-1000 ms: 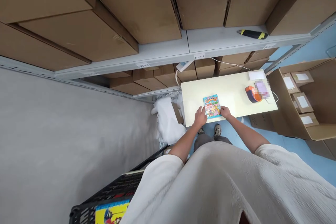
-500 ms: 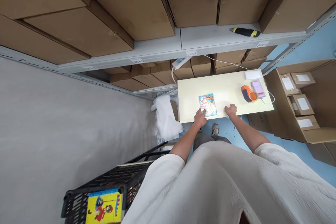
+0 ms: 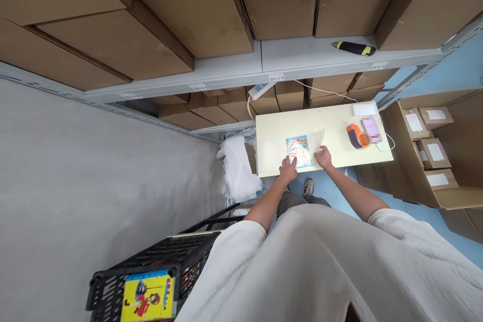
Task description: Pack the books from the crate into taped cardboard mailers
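Observation:
A colourful booklet (image 3: 301,148) with a blue edge lies on the pale yellow tabletop (image 3: 275,131). On its lower left corner rest the fingers of my left hand (image 3: 288,169), stretched out and pressing it down. My right hand (image 3: 323,157) is just right of the booklet, fingers pinched together. From them rises a thin see-through film (image 3: 319,137), seemingly a plastic flap beside the booklet; whether it joins the booklet's cover I cannot tell. An orange and dark tape dispenser (image 3: 357,137) stands farther right on the table.
A pixelated purple item (image 3: 371,130) and a white pad (image 3: 364,108) lie at the table's right end. Cartons (image 3: 279,5) fill the shelf above, where a cutter knife (image 3: 353,49) lies. A large open carton (image 3: 464,136) stands right; a black crate (image 3: 181,261) is lower left.
My right hand has moved left toward the booklet, and the see-through film now stands up at its fingers. My left hand and the booklet have stayed in place.

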`<state>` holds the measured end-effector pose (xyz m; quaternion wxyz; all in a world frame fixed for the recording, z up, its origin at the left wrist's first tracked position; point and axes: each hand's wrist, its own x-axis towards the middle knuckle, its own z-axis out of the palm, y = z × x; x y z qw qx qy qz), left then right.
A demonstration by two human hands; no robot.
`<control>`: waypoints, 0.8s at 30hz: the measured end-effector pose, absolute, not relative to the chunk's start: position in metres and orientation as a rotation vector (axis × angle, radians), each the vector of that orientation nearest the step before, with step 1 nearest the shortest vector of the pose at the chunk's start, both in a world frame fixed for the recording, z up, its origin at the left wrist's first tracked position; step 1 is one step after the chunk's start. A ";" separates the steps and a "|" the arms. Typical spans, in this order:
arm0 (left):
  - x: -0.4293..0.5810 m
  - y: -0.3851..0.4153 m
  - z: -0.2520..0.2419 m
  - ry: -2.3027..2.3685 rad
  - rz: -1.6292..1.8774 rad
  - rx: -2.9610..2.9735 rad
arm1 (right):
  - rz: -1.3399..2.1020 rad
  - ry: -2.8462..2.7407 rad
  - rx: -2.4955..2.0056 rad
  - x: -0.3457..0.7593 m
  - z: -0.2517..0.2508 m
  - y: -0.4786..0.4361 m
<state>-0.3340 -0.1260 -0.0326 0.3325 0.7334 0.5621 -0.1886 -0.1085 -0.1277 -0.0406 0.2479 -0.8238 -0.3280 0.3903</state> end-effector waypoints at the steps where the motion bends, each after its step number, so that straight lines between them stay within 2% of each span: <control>1: -0.334 -0.126 -0.032 1.473 -0.492 1.914 | 1.070 -1.006 -2.209 -0.117 -0.039 -0.127; 7: -0.343 -0.119 -0.032 1.491 -0.314 1.893 | 1.139 -1.500 -2.111 -0.159 -0.041 -0.120; 15: -0.347 -0.110 -0.027 1.435 -0.054 2.018 | 1.293 -1.654 -2.090 -0.178 -0.053 -0.113; 20: -0.339 -0.104 -0.021 1.296 -0.207 1.997 | 1.417 -1.586 -1.969 -0.166 -0.049 -0.113; 24: -0.339 -0.104 -0.020 1.279 -0.297 2.055 | 1.161 -1.315 -2.219 -0.142 -0.049 -0.108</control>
